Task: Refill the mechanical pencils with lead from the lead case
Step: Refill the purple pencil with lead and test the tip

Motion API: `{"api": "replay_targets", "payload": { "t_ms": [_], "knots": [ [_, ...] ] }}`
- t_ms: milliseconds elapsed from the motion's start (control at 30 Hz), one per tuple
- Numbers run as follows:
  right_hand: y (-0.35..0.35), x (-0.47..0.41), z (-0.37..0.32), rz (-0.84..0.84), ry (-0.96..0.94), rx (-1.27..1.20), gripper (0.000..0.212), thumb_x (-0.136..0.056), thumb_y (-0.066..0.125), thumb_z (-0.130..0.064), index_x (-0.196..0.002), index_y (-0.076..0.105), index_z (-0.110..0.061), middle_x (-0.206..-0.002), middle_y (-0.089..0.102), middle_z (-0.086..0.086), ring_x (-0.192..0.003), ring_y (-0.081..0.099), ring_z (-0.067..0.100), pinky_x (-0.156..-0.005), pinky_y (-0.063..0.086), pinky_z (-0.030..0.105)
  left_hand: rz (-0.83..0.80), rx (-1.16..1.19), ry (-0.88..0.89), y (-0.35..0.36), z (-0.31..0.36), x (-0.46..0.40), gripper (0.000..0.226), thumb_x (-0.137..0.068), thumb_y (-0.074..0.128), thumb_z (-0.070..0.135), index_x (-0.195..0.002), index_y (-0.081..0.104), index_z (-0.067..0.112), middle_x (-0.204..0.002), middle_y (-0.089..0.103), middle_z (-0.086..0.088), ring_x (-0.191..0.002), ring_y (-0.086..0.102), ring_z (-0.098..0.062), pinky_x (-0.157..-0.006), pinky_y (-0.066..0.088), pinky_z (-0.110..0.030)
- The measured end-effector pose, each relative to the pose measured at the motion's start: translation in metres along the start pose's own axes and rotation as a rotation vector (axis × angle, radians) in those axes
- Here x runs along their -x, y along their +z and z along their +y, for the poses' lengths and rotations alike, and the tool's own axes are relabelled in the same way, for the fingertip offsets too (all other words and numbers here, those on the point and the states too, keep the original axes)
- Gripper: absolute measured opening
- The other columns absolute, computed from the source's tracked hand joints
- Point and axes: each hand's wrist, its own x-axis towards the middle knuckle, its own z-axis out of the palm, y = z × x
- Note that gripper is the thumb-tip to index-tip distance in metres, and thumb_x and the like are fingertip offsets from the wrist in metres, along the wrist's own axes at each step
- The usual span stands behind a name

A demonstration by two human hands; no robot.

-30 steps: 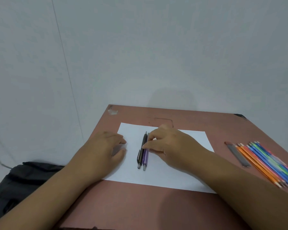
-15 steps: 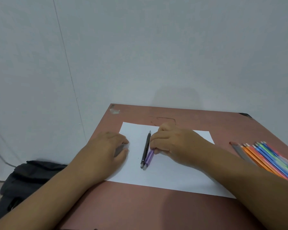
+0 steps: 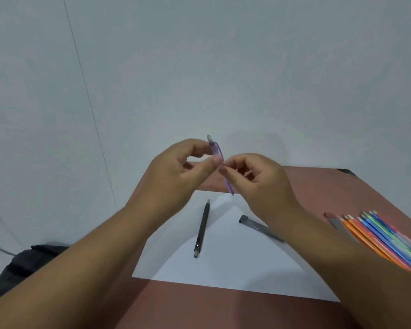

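Observation:
A purple mechanical pencil [image 3: 215,150] stands nearly upright in the air above the table, its cap end up. My left hand [image 3: 176,176] pinches its upper part between thumb and fingers. My right hand [image 3: 259,181] grips its lower part, with the tip poking out below the fingers. A black mechanical pencil [image 3: 201,227] lies on the white sheet of paper [image 3: 223,269]. The dark, flat lead case [image 3: 256,224] lies on the paper to its right, partly hidden by my right forearm.
The brown table [image 3: 342,191] holds a row of several coloured pencils [image 3: 377,236] and a grey one at its right edge. A black bag [image 3: 22,264] lies on the floor to the left. A pale wall stands close behind the table.
Both hands have lifted off the paper. The purple pencil went up with them, now held in the air by both. The lead case, covered before, shows on the paper.

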Motion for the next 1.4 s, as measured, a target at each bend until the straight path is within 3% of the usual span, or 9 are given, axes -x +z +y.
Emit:
{"api": "replay_targets", "payload": {
  "t_ms": [100,333,467,567,767,933,1100,1300,1400],
  "knots": [
    [0.002,-0.005,-0.008,0.049,0.092,-0.106,0.009,-0.091,0.075,-0.021,-0.083,0.075,-0.018,-0.072,0.069,0.003,-0.068,0.061,0.020,-0.063,0.051,0.024,0.087,0.117,-0.048,0.019,0.005,-0.019,0.004,-0.091,0.070,0.037,-0.093,0.073,0.034,-0.097,0.072,0.019,-0.087,0.069,-0.006,-0.080,0.054,-0.033],
    [-0.009,0.001,0.007,0.185,0.243,-0.152,0.015,-0.086,0.080,-0.021,-0.099,0.077,-0.027,-0.085,0.072,-0.007,-0.071,0.060,-0.004,-0.068,0.047,0.009,0.102,-0.047,0.025,0.030,-0.014,-0.023,0.008,-0.098,0.062,0.024,-0.095,0.068,0.030,-0.093,0.069,0.020,-0.094,0.059,0.010,-0.079,0.040,-0.005],
    [-0.012,0.003,0.008,0.121,0.199,-0.305,0.029,-0.087,0.077,-0.012,-0.110,0.073,-0.030,-0.083,0.068,-0.013,-0.077,0.061,0.001,-0.076,0.058,0.023,0.049,-0.380,0.316,0.034,-0.030,-0.019,0.019,-0.100,0.051,0.023,-0.097,0.068,0.017,-0.082,0.065,0.004,-0.080,0.053,-0.010,-0.070,0.039,-0.025],
    [-0.009,0.003,0.008,0.102,0.159,-0.268,0.025,-0.089,0.077,-0.014,-0.103,0.075,-0.034,-0.089,0.074,-0.012,-0.084,0.067,0.007,-0.082,0.060,0.037,-0.038,-0.438,0.348,0.038,-0.042,-0.018,0.028,-0.101,0.042,0.036,-0.111,0.067,0.027,-0.087,0.059,0.008,-0.084,0.049,-0.013,-0.075,0.035,-0.017],
    [-0.011,0.001,0.015,0.184,0.229,-0.263,0.015,-0.091,0.074,-0.010,-0.088,0.078,-0.024,-0.080,0.075,-0.011,-0.074,0.067,0.004,-0.077,0.057,0.025,-0.112,-0.346,0.263,0.039,-0.050,-0.013,0.028,-0.103,0.047,0.041,-0.122,0.067,0.037,-0.089,0.053,0.013,-0.091,0.054,-0.009,-0.076,0.045,-0.022],
    [-0.028,-0.007,0.040,0.103,0.357,-0.003,0.012,-0.090,0.075,-0.018,-0.088,0.080,-0.029,-0.082,0.075,-0.010,-0.070,0.062,-0.001,-0.069,0.051,0.014,-0.144,-0.385,0.159,0.031,-0.074,-0.017,0.021,-0.102,0.057,0.027,-0.116,0.070,0.036,-0.094,0.059,0.017,-0.095,0.056,-0.003,-0.079,0.044,-0.024],
    [-0.036,-0.008,0.063,-0.190,0.432,0.442,0.018,-0.089,0.070,-0.016,-0.083,0.077,-0.031,-0.085,0.073,-0.016,-0.078,0.066,0.001,-0.063,0.047,0.011,-0.195,-0.344,0.075,0.032,-0.082,-0.020,0.018,-0.095,0.061,0.044,-0.103,0.075,0.036,-0.084,0.060,0.017,-0.087,0.055,0.001,-0.073,0.040,-0.020],
    [-0.039,-0.009,0.063,-0.281,0.389,0.540,0.028,-0.087,0.066,-0.010,-0.101,0.076,-0.032,-0.089,0.071,-0.015,-0.085,0.066,0.005,-0.069,0.046,0.012,-0.207,-0.314,0.042,0.030,-0.085,-0.022,0.022,-0.092,0.061,0.049,-0.103,0.075,0.037,-0.092,0.065,0.016,-0.092,0.058,-0.001,-0.083,0.048,-0.027],
    [-0.042,-0.009,0.063,-0.309,0.374,0.573,0.026,-0.087,0.063,-0.010,-0.094,0.078,-0.030,-0.085,0.070,-0.016,-0.079,0.065,0.004,-0.062,0.043,0.008,-0.212,-0.323,0.052,0.030,-0.087,-0.023,0.018,-0.094,0.063,0.043,-0.103,0.075,0.035,-0.092,0.066,0.015,-0.092,0.058,-0.002,-0.084,0.050,-0.030]
  ]
}}
